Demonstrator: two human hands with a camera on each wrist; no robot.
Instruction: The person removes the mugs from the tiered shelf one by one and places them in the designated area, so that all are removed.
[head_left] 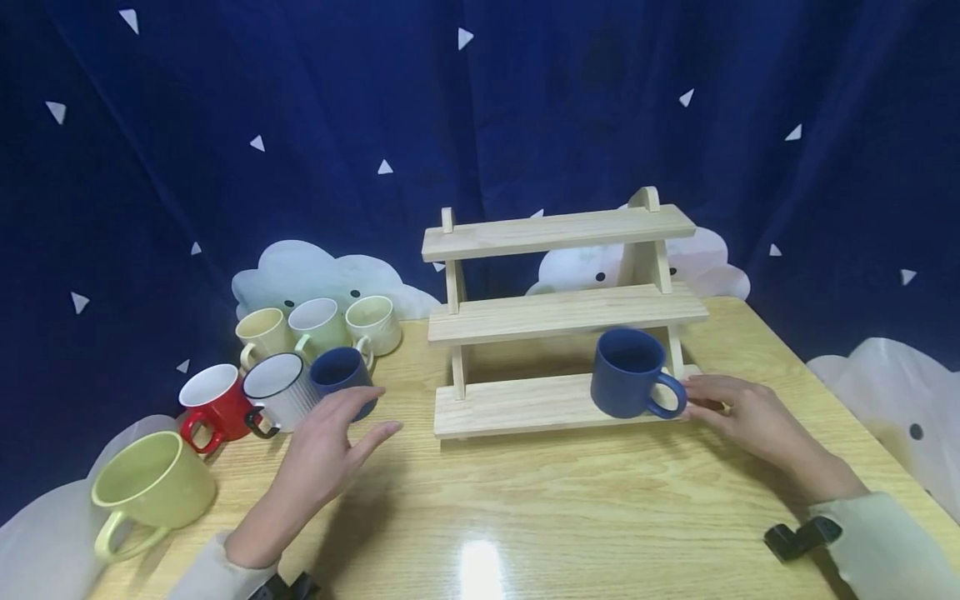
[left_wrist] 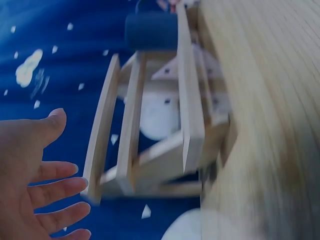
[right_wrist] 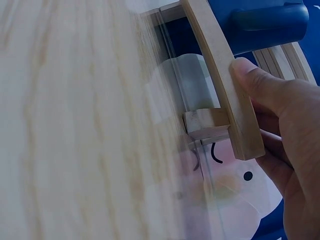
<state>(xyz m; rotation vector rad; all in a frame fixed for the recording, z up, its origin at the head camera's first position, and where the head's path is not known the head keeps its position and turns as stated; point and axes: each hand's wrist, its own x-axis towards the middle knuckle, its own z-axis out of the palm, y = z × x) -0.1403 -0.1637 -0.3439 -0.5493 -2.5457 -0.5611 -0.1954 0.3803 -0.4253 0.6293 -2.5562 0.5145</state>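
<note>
A dark blue mug [head_left: 621,379] stands upright near the right end of the bottom board of a three-tier wooden shelf [head_left: 517,406], its handle turned right. Beside that handle, my right hand [head_left: 757,423] holds the board's right end. Seen in the right wrist view, the thumb [right_wrist: 255,75] lies on the board's front edge and the other fingers reach behind it, partly hidden. Over the table on the left hovers my left hand [head_left: 322,446], fingers extended and holding nothing. Just behind it is a second dark blue mug [head_left: 339,372], partly covered by the hand.
Several other mugs cluster at the table's left: a yellow-green one [head_left: 161,479], a red one [head_left: 225,408], a white one with black rim [head_left: 283,390], and pale ones [head_left: 322,325] behind. A dark blue curtain [head_left: 337,75] hangs behind the wooden table [head_left: 570,508].
</note>
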